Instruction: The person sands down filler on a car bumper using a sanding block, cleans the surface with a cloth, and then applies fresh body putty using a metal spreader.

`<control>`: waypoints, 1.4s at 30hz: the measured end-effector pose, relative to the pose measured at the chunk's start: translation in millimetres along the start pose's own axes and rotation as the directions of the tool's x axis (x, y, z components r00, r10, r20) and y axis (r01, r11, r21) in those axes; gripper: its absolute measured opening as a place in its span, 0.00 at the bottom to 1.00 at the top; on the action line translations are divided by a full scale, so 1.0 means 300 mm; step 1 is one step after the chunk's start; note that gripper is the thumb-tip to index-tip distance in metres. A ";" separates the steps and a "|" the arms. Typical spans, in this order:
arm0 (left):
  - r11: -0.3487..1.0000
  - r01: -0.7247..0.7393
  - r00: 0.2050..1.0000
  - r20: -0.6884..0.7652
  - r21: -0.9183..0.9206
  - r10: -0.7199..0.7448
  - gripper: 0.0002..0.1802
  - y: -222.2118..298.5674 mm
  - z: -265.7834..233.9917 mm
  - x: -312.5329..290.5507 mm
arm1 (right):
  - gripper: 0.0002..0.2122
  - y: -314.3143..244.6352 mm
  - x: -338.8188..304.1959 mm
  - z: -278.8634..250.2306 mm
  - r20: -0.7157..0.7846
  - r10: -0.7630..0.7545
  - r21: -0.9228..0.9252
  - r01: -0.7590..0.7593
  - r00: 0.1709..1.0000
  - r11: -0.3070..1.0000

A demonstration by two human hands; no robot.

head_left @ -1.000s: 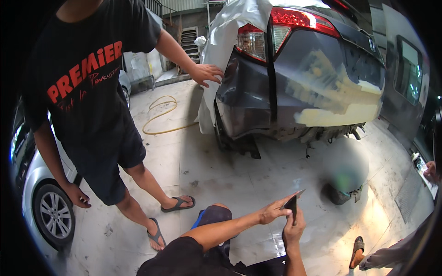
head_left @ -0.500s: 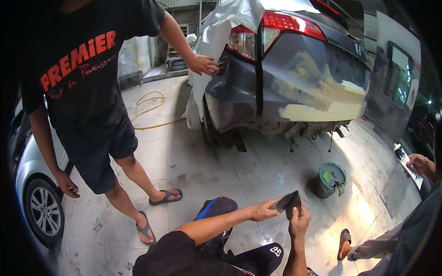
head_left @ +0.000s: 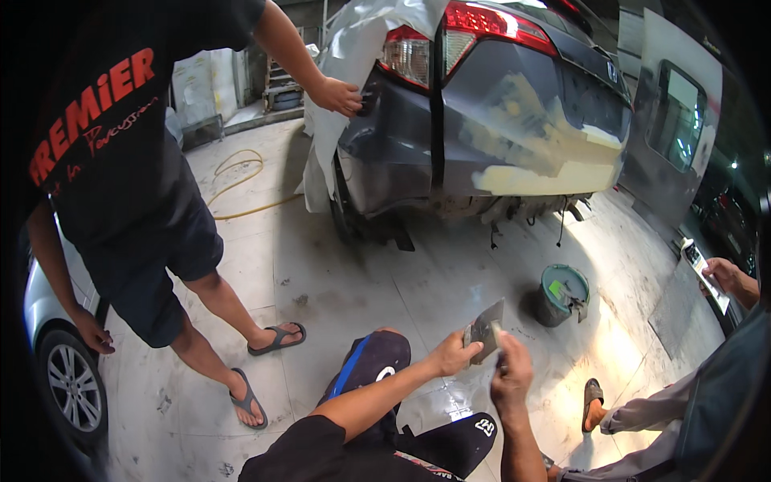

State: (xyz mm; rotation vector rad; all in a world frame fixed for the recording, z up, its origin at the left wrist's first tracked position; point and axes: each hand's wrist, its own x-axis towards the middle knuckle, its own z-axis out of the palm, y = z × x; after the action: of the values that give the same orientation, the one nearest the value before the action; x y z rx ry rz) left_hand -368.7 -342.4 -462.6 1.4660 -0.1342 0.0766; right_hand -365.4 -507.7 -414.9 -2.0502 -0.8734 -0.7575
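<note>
A flat grey blade (head_left: 486, 321) is standing tilted above the pale floor (head_left: 341, 277), gripped at its lower left edge by a person's left hand (head_left: 454, 355), whose thumb is pressing against its face. The right hand (head_left: 512, 373) is curling its fingers just beside the blade's right edge; motion is blurring them, and whether they are holding something cannot be told.

Beyond the hands, one green bucket (head_left: 549, 312) is sitting on the floor, containing greyish liquid or residue and one bright green piece (head_left: 556, 287), while a grey item (head_left: 580, 306) is hanging over its right rim.

Two co-workers are flanking the scene. One, at left in a black shirt (head_left: 120, 104) and two sandals, is resting a hand (head_left: 336, 96) at the corner of a dark grey car (head_left: 393, 153); the other, at right and showing one sandal, is holding a flat white-and-dark object (head_left: 705, 275).

The car is wearing pale yellow patches (head_left: 554, 177) and a draped sheet (head_left: 321, 149). One yellow hose (head_left: 257, 210) is lying behind, one silver car (head_left: 50, 309) is standing at far left, and one windowed panel (head_left: 642, 169) is standing upright at right.
</note>
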 end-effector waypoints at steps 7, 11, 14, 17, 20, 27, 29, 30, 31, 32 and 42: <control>0.977 -0.123 0.992 -0.013 0.173 0.127 0.17 0.027 -0.013 -0.033 | 0.23 0.114 0.039 -0.032 -0.018 0.083 -0.106 -0.084 0.996 0.991; 0.989 0.085 0.969 0.223 0.118 -0.109 0.19 0.033 -0.113 -0.005 | 0.18 0.160 -0.025 0.064 0.082 0.055 -0.071 -0.050 0.995 0.996; 0.962 0.129 0.935 0.295 0.240 -0.199 0.15 0.062 -0.144 -0.033 | 0.15 0.390 -0.088 0.057 0.089 0.438 0.229 -0.446 0.895 0.865; 0.979 0.177 0.984 0.039 -0.098 -0.173 0.12 0.043 -0.209 -0.006 | 0.15 0.379 -0.032 0.062 -0.108 0.525 0.550 -0.389 0.844 0.739; 0.905 0.197 0.979 0.030 -0.376 -0.201 0.16 0.044 -0.238 0.026 | 0.14 0.379 0.020 0.128 -0.216 0.621 0.811 -0.215 0.754 0.544; 0.801 0.301 0.947 0.066 -0.517 -0.314 0.19 -0.097 -0.098 0.056 | 0.20 0.497 -0.021 0.419 0.386 0.592 0.919 -0.348 0.707 -0.185; 0.755 0.302 0.925 -0.012 -0.582 -0.379 0.18 -0.103 -0.095 0.050 | 0.23 0.410 0.013 0.409 0.305 0.619 0.895 -0.439 0.724 0.073; 0.732 0.284 0.914 -0.057 -0.620 -0.403 0.17 -0.069 -0.086 0.057 | 0.23 0.360 0.033 0.406 0.236 0.626 0.851 -0.470 0.743 0.237; 0.705 0.264 0.896 -0.102 -0.658 -0.431 0.17 -0.049 -0.087 0.061 | 0.23 0.304 0.043 0.397 0.174 0.621 0.777 -0.494 0.764 0.390; 0.712 0.252 0.889 -0.134 -0.656 -0.438 0.17 -0.047 -0.105 0.066 | 0.23 0.236 0.052 0.379 0.277 0.587 0.845 -0.484 0.761 0.228; 0.788 0.094 0.929 -0.230 -0.608 -0.289 0.18 0.032 -0.223 -0.001 | 0.23 0.346 0.081 0.433 0.396 0.657 0.860 -0.511 0.642 -0.019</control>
State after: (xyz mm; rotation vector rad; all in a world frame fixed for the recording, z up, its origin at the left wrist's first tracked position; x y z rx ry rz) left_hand -367.2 -274.9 -459.7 0.8149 0.2421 0.0887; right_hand -242.2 -442.1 -508.7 -0.9667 -0.1039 0.2095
